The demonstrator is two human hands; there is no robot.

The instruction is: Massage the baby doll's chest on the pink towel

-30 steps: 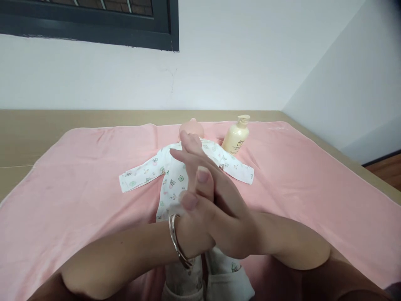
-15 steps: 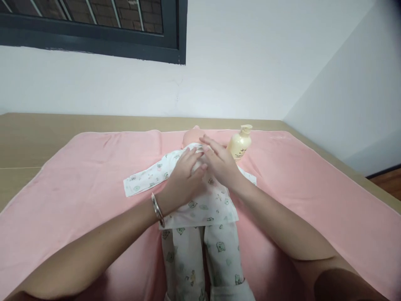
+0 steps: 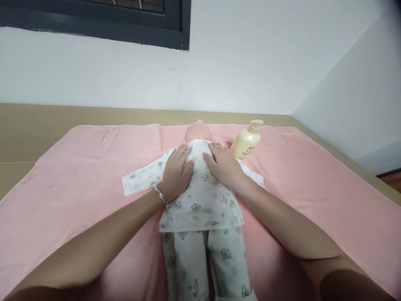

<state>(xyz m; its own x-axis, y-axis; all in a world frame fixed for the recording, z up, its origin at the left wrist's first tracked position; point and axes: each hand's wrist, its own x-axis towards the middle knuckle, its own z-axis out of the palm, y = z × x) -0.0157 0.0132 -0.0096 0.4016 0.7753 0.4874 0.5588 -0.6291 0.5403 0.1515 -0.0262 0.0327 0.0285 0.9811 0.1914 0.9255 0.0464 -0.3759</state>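
A baby doll (image 3: 198,132) lies face down or with its face hidden, head toward the wall. It wears a white printed top (image 3: 203,205) with long sleeves spread sideways and matching trousers (image 3: 191,259). My left hand (image 3: 177,171) rests open on the left side of the top near the shoulder, fingers stretched out. On the right side of the top lies my right hand (image 3: 224,164), also open and flat. A metal bangle (image 3: 161,197) circles my left wrist. Just beyond my right hand stands a pale yellow pump bottle (image 3: 246,141), slightly tilted in view.
A pink blanket (image 3: 94,179) is spread under the doll over a wooden surface (image 3: 50,119). A white wall (image 3: 238,62) rises behind it, with a dark-framed window (image 3: 150,29) at upper left. Another wall meets it at the right.
My hands have moved apart from the middle of the upper chest area to either side of the top. The view has tilted down a little.
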